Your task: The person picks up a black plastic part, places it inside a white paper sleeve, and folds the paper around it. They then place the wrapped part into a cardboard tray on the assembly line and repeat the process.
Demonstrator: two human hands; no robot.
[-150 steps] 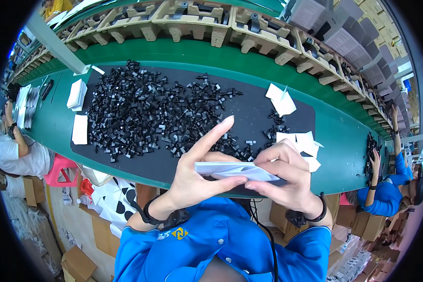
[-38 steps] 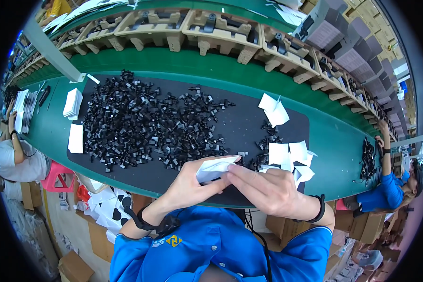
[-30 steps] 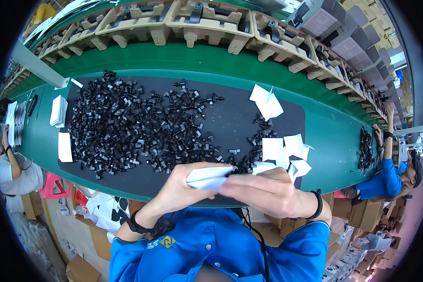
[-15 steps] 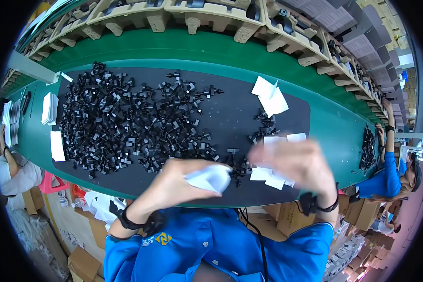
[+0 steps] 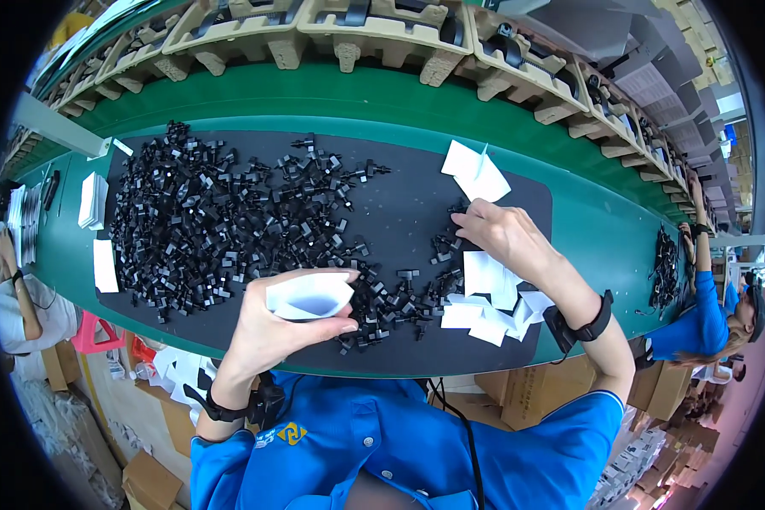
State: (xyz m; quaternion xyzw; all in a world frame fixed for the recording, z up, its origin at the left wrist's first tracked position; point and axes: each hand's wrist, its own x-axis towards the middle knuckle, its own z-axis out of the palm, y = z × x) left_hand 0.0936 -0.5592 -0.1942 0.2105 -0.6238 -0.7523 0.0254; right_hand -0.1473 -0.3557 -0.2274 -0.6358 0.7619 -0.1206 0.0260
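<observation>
My left hand [image 5: 272, 327] is closed round a white paper pouch [image 5: 308, 299], its mouth bowed into an oval. Beneath it lie scattered small black plastic parts [image 5: 382, 314]. To the right, my right hand [image 5: 506, 238] has its fingertips drawn together over a thin trail of the same black parts [image 5: 444, 248]; what they pinch, if anything, is hidden. Just below that hand lies a loose pile of white paper pieces [image 5: 484, 319]. Folded white papers [image 5: 478, 174] rest above it.
A large heap of black parts [image 5: 204, 221] covers the left of the dark mat [image 5: 404, 204]. Stacked white papers [image 5: 93, 201] stand at the mat's left edge. Moulded trays [image 5: 382, 34] line the far side of the green table. Co-workers sit at both ends, one in a blue sleeve [image 5: 697, 314].
My left hand has moved left with the paper pouch. The right hand has gone from above the loose papers up to the black parts. More paper pieces show in the pile.
</observation>
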